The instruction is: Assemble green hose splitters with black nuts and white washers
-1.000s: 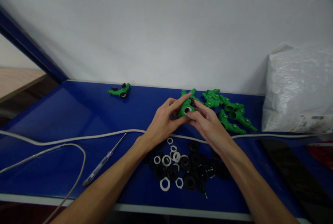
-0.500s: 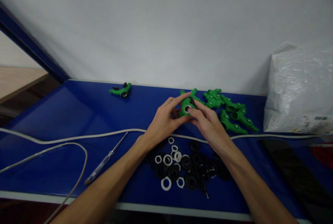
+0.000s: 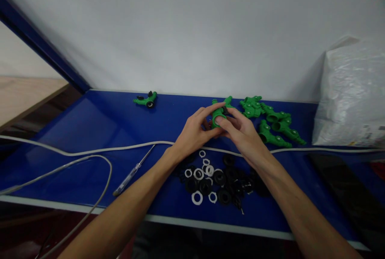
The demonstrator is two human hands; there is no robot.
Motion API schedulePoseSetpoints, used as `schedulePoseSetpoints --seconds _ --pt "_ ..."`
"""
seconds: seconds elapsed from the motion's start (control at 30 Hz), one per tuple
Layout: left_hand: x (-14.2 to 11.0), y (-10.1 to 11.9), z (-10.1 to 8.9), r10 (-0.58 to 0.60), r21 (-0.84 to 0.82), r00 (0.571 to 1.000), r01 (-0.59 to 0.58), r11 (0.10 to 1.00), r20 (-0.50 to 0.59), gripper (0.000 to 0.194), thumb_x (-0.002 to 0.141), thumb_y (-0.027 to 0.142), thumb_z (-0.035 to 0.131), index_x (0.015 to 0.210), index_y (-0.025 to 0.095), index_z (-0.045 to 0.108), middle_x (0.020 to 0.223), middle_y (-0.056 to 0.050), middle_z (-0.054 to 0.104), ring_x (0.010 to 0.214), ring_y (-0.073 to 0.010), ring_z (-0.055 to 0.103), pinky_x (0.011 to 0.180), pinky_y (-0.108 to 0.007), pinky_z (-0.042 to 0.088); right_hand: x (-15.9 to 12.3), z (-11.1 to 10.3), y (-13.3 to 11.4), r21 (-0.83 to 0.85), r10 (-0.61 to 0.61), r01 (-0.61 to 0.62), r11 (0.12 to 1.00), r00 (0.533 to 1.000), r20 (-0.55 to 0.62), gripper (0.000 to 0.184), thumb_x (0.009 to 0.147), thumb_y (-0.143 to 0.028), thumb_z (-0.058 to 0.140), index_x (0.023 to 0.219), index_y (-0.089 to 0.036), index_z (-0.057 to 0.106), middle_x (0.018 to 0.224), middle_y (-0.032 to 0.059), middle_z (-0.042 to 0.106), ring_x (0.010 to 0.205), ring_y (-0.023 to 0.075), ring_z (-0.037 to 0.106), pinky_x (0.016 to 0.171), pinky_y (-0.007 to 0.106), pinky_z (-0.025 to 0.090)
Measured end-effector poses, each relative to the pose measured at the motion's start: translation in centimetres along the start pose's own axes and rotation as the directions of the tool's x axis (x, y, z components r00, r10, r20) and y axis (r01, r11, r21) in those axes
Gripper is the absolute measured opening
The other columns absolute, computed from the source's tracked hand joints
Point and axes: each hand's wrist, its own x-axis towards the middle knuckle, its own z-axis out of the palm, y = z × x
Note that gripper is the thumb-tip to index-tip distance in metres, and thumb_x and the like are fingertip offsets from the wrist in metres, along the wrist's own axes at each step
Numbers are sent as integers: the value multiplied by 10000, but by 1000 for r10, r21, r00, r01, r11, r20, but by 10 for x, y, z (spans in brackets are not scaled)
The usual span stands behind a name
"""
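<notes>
Between my two hands, above the blue tabletop, is a green plastic Y-shaped hose connector (image 3: 214, 121). My left hand (image 3: 197, 130) is closed around its left side, fingers over the top and thumb below. My right hand (image 3: 240, 130) grips it from the right, with the thumb pressed into the round opening that faces me. A black part shows on the connector near the right fingertips. Below the hands lies a pile of white rings (image 3: 197, 198) and black rings (image 3: 224, 196) with small black pieces.
More green connectors (image 3: 275, 138) lie to the right; one with black knobs (image 3: 147, 101) stands at the back left. A screwdriver (image 3: 128, 178) and a pale cable (image 3: 120, 147) cross the table. A plastic-wrapped package (image 3: 349, 98) and a dark flat object (image 3: 337, 186) are at right.
The right thumb has pushed further into the connector's opening, covering more of the white ring seen there. The whole view has shifted slightly; both hands still hold the connector.
</notes>
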Motion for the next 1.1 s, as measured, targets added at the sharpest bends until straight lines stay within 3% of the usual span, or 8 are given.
schedulePoseSetpoints --seconds 0.37,0.5,0.57,0.6,0.67,0.73,0.93,1.1 --pt "4 2 -7 -97 49 995 96 994 2 735 862 360 774 1519 262 460 1208 -73 673 717 -99 591 664 -244 508 5 -3 -2 203 126 -120 972 992 -21 391 702 -378 873 1006 -215 688 889 19 741 766 183 672 570 286 527" --pt "4 12 -12 -125 116 981 142 983 -148 380 903 454 710 1160 175 689 1018 -51 704 746 -126 606 634 -240 484 9 -9 -8 328 109 -74 942 990 -91 351 711 -377 844 937 -208 635 809 1 712 706 174 664 499 267 486" --pt "2 24 -12 -107 201 993 117 973 -59 291 941 458 658 933 176 730 903 -35 704 781 -144 621 710 -263 505 10 -14 -14 371 89 -33 928 987 -134 329 742 -390 800 929 -221 589 782 -7 706 697 175 669 485 259 472" --pt "1 30 -10 -86 236 992 64 970 87 253 953 428 650 936 196 749 949 -36 715 851 -157 645 790 -280 520 10 -16 -16 387 82 -18 922 985 -149 324 756 -399 776 934 -232 562 773 -13 704 693 178 674 482 260 471" --pt "-3 37 -4 -48 261 923 -58 964 383 193 963 356 647 1073 265 777 1133 -38 712 1042 -184 661 960 -312 513 10 -18 -21 412 62 6 911 986 -152 316 796 -437 711 957 -253 511 766 -22 701 689 185 682 479 264 474" --pt "-7 35 3 -24 278 841 -151 949 540 289 980 255 600 1209 342 753 1238 -32 688 1148 -194 649 1041 -326 494 12 -19 -23 425 50 7 905 991 -123 315 824 -471 652 981 -263 476 762 -23 699 663 191 684 469 275 481" --pt "-6 7 15 -47 334 776 -215 918 629 298 943 277 651 1184 404 772 1224 -15 706 1107 -205 697 996 -298 541 18 -19 -20 446 36 -3 895 997 -66 332 824 -447 637 1009 -267 428 700 -36 683 616 199 682 429 268 482" --pt "-4 8 10 -89 336 749 -184 924 656 253 936 348 687 1169 384 777 1184 -13 717 1072 -196 709 970 -271 538 19 -19 -17 460 52 -17 888 997 -65 336 819 -459 650 998 -259 448 716 -20 692 616 203 680 420 271 485"
